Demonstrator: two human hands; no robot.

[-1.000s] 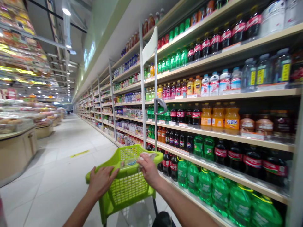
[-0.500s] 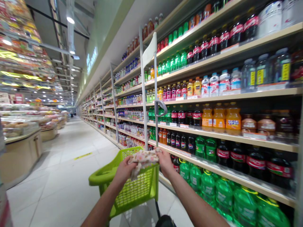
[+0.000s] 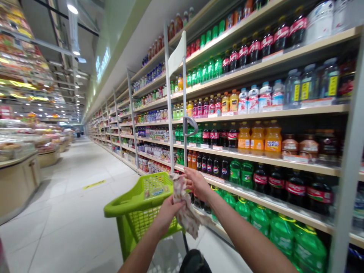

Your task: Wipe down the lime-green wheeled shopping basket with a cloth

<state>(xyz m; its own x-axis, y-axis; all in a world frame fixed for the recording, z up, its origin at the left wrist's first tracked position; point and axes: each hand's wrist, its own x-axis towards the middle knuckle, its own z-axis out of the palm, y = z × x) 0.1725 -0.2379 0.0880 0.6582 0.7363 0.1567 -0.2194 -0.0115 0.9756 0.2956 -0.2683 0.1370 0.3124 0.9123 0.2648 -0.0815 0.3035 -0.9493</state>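
Note:
Both my hands hold a crumpled floral cloth (image 3: 186, 210) above the near right corner of a lime green shopping cart (image 3: 136, 214). My left hand (image 3: 167, 214) grips the cloth from below, its fingers closed round it. My right hand (image 3: 196, 184) pinches the cloth's top end a little higher. The cloth hangs down loosely between them. A packaged item (image 3: 155, 188) lies inside the cart's basket. A thin metal pole with a white flag (image 3: 178, 57) rises from the cart.
Long shelves of soft drink bottles (image 3: 256, 140) run along the right, with big green bottles (image 3: 284, 231) on the lowest level. A tiled aisle (image 3: 71, 204) stretches ahead. Display counters (image 3: 17, 178) stand at the left.
My hands left the cart's rim, lifted the floral cloth out and up, and now it hangs lower and longer between them, off the cart's right corner.

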